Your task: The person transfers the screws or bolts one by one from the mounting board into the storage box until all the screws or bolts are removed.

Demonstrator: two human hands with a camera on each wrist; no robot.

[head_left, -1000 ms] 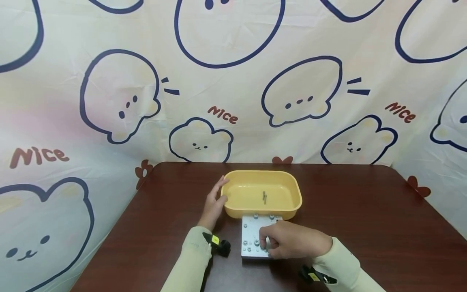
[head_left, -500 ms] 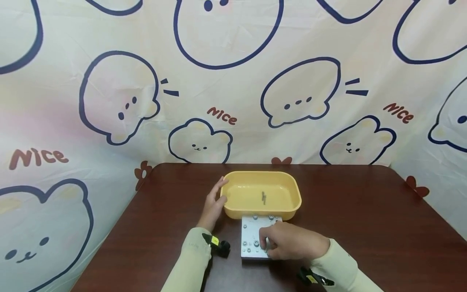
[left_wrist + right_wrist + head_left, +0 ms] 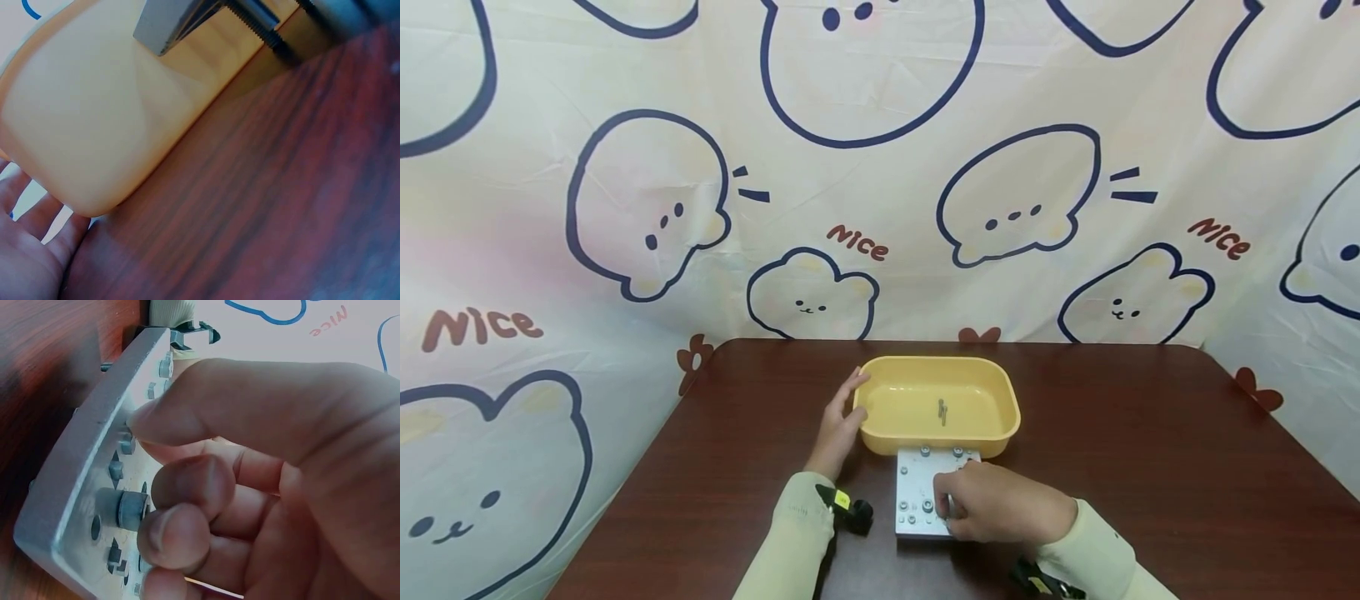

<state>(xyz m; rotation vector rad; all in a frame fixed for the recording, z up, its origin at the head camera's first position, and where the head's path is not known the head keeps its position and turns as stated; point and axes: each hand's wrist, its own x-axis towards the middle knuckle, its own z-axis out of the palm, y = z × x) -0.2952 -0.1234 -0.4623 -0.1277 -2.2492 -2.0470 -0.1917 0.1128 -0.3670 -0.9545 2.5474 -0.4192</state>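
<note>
While the silvery metal plate (image 3: pixel 913 487) sits centrally on the dark wood-grain table (image 3: pixel 1112 433), studded with bolts of several sizes, the right hand (image 3: pixel 1011 504) works over its right side. Right wrist view: thumb and index finger are brought together at a small bolt (image 3: pixel 128 445), apparently pinching it; remaining fingers curl beside a larger bolt (image 3: pixel 132 511). Left wrist view: threaded shanks (image 3: pixel 253 25) project below the plate. Just beyond the plate stands a yellow tray (image 3: pixel 895 408); whether the two touch, cannot tell. Two thin metal pieces (image 3: pixel 942 412) lie on its floor. Left hand (image 3: pixel 837 429) rests against the tray's left end, fingers extended and thumb held apart from them. Both arms wear pale sleeves (image 3: pixel 790 529). Behind the table hangs a whitish cloth (image 3: pixel 902 183) printed with blue-outlined cartoon figures and "Nice".
</note>
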